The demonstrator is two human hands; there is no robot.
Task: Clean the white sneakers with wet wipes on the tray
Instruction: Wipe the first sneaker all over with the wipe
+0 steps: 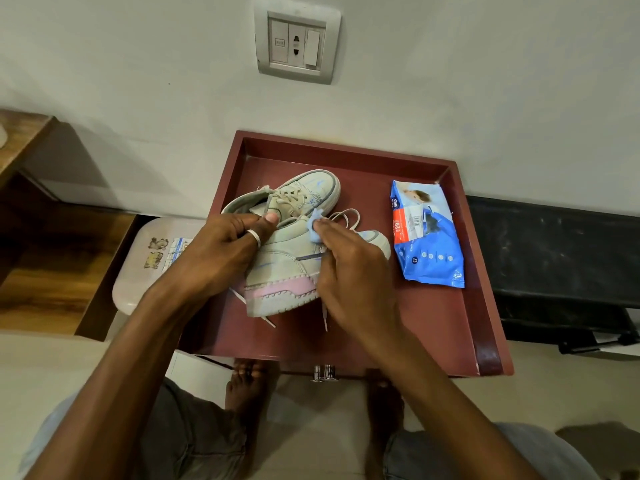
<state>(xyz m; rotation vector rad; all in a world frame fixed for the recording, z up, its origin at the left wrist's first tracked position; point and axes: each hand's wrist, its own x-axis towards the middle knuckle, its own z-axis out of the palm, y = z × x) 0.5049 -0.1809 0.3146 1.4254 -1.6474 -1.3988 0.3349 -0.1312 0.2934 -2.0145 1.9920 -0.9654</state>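
Two white sneakers lie on a dark red tray (450, 320). The near sneaker (280, 271) has a pink heel strip and lies on its side. My left hand (221, 251) grips its collar, the thumb over the top edge. In my right hand (349, 275) a small blue wet wipe (316, 225) is pinched and pressed against that shoe's upper, near the laces. Behind it lies the far sneaker (304, 195), partly hidden by my left hand. A blue wipes pack (427, 237) rests on the tray's right side.
The tray stands against a white wall with a socket plate (297, 46). A white stool (152, 261) is left of the tray, wooden shelving (41, 258) further left, a black bench (554, 258) on the right. My knees and bare feet (247, 386) show below the tray.
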